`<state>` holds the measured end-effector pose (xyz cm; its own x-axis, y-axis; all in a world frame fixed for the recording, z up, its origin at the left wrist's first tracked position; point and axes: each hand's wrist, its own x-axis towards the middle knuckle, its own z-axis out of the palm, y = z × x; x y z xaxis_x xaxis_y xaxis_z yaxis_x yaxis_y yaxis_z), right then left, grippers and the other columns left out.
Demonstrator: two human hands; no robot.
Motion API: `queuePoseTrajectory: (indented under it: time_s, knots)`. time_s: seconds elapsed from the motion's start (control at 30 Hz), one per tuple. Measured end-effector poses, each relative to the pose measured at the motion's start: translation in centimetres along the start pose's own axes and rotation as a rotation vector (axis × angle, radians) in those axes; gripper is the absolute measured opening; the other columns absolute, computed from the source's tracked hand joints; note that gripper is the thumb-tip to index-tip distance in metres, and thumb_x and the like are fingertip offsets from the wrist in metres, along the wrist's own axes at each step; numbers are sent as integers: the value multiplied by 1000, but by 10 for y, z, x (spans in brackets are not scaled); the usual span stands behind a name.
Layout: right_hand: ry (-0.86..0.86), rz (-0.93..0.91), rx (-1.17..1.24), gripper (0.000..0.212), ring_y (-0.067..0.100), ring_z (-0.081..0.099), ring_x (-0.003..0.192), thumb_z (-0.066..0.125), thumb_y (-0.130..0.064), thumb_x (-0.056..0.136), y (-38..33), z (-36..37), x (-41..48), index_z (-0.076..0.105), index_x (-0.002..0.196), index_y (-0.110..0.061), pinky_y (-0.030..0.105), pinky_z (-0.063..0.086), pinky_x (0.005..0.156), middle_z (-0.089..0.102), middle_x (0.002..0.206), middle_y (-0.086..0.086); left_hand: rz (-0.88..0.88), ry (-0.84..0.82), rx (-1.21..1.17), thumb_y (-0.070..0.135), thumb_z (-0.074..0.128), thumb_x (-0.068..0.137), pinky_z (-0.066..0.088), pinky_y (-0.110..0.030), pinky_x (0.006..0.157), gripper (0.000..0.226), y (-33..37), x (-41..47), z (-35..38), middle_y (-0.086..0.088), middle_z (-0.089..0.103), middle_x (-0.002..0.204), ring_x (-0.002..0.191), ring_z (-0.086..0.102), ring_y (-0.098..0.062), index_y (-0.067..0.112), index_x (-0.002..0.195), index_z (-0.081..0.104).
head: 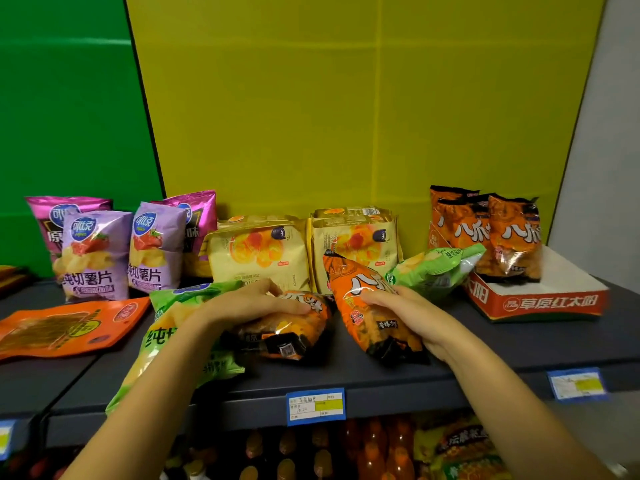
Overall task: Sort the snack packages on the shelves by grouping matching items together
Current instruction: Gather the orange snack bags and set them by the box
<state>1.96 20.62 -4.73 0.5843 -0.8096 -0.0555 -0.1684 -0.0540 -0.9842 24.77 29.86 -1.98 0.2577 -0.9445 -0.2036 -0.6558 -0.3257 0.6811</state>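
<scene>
I judge I'm mid-way through gathering the stray orange snacks. At centre-left of the frame my left hand (258, 299) lies curled over an orange bag (284, 327) lying flat on the shelf (519, 334), fingers bent around its top edge, gripping it. Just right of centre my right hand (408, 306) clasps a second orange bag (367, 306), tilted up. Next, both should go to the matching orange bags (485, 233) in the cardboard tray (540, 303) at right.
</scene>
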Motion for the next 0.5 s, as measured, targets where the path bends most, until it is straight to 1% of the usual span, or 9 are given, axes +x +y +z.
queuePoseTrajectory:
  time_s: [0.07,0.13,0.2,0.27,0.33,0.43,0.5]
  knots:
    - [20,6,11,48,16,70,91,67,-35,77,2,1,1,56,119,-15,25,54,75,73,103,4,28,-51,-41,79,71,16,54,-30,79,106,0,1,-2,-1,65,105,90,66,-16,24,105,52]
    - [32,0,16,51,17,70,92,68,-36,76,2,2,0,55,121,-14,25,54,74,72,104,4,53,-88,-68,78,72,17,55,-30,76,103,-1,1,-2,-2,68,102,85,68,-16,24,103,53]
    - [52,-8,32,51,17,70,91,68,-36,76,1,2,-1,55,120,-14,25,54,73,72,104,4,76,-94,-67,78,72,19,56,-29,77,102,-2,2,-4,-3,68,104,87,69,-17,25,103,54]
    - [55,-34,56,44,16,70,90,66,-35,79,-2,2,-3,58,118,-15,24,55,73,73,102,4,96,-92,-113,76,75,21,56,-32,79,102,-4,3,-5,-5,67,108,91,70,-21,24,106,53]
    - [62,-70,76,43,16,70,93,64,-35,81,-7,2,-5,59,119,-17,26,54,79,73,103,3,120,-88,-202,69,80,21,56,-33,79,103,-5,3,-6,-8,65,113,93,69,-24,23,109,54]
    - [91,-108,92,51,17,68,99,65,-40,78,-12,0,-7,55,124,-20,31,52,88,71,109,2,168,-75,-297,60,86,22,54,-38,84,103,-4,2,-8,-10,62,119,99,67,-27,22,111,52]
    - [113,-127,99,60,18,67,102,68,-44,74,-14,-2,-10,52,128,-21,35,50,93,70,111,1,218,-56,-334,59,87,21,56,-34,78,102,-4,0,-8,-9,63,116,95,69,-25,23,110,52]
